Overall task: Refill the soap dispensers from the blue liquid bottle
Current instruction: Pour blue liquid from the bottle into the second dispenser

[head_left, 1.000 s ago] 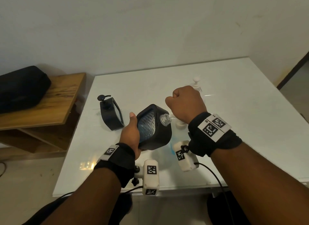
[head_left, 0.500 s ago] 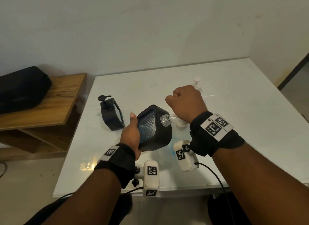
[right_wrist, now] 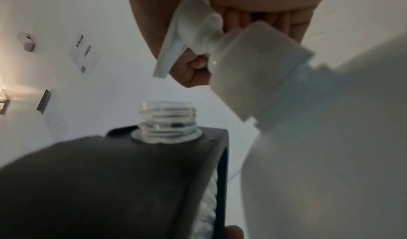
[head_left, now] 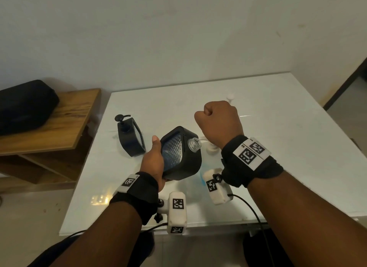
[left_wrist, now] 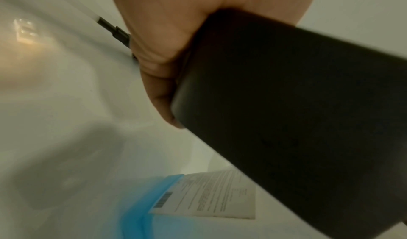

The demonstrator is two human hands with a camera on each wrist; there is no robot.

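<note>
My left hand [head_left: 153, 159] grips a black soap dispenser [head_left: 184, 161] from its left side and holds it tilted above the white table [head_left: 288, 127]. Its clear threaded neck [head_left: 194, 145] is open, with no pump on it. My right hand [head_left: 218, 121] is a fist just right of the neck. In the right wrist view its fingers [right_wrist: 193, 72] curl round the white pump head [right_wrist: 187, 30] of the liquid bottle [right_wrist: 330, 147], whose nozzle points down above the neck [right_wrist: 167, 119]. The left wrist view shows the bottle's blue liquid [left_wrist: 141, 208] and label below the dispenser [left_wrist: 297, 112].
A second black dispenser [head_left: 131, 139] with its pump fitted stands at the left of the table. A white pump part [head_left: 211, 149] lies beneath my right wrist, and a white knob [head_left: 230, 97] shows behind my fist. A wooden bench [head_left: 59, 123] with a black bag [head_left: 23, 106] stands at the left.
</note>
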